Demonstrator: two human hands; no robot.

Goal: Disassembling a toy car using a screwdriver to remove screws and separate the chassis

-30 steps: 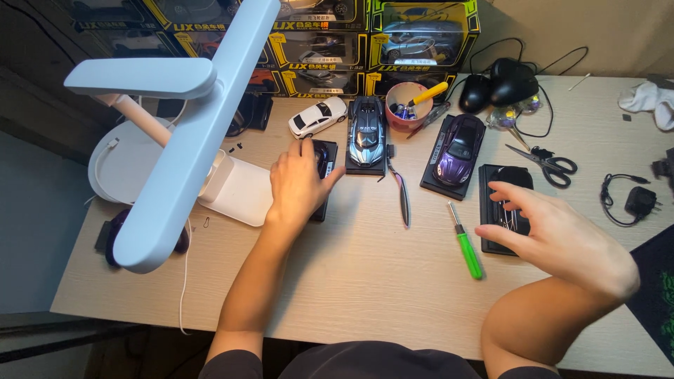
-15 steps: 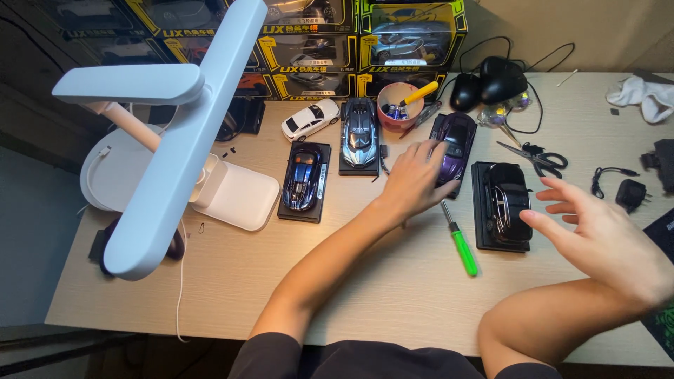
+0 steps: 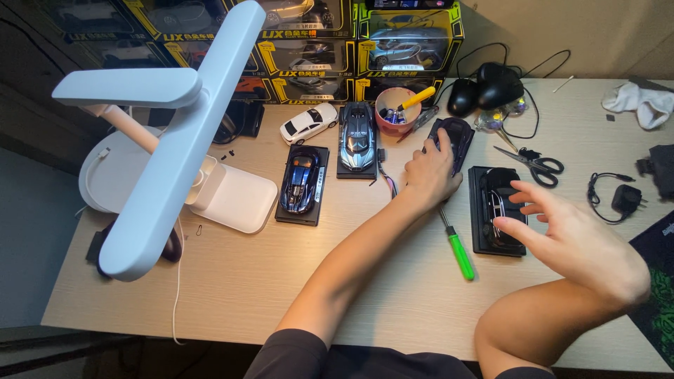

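My left hand (image 3: 430, 172) reaches across the desk. Its fingers are closed on the near left edge of a dark purple model car (image 3: 456, 133) on a black base. My right hand (image 3: 572, 238) hovers at the right with its fingers spread. Its fingertips are just over a black model car (image 3: 497, 203) on a black base, and it holds nothing. A green-handled screwdriver (image 3: 460, 253) lies on the wood between my two forearms.
A blue model car (image 3: 302, 184), a silver-blue one (image 3: 357, 137) and a white one (image 3: 309, 123) stand left of my hand. A pink cup (image 3: 393, 114) of tools, two mice (image 3: 491, 84), scissors (image 3: 535, 163), a white desk lamp (image 3: 175, 140) and boxed cars (image 3: 316, 49) surround them.
My left hand left the blue car and moved right onto the purple car. My right hand lifted off the black car and drew back slightly.
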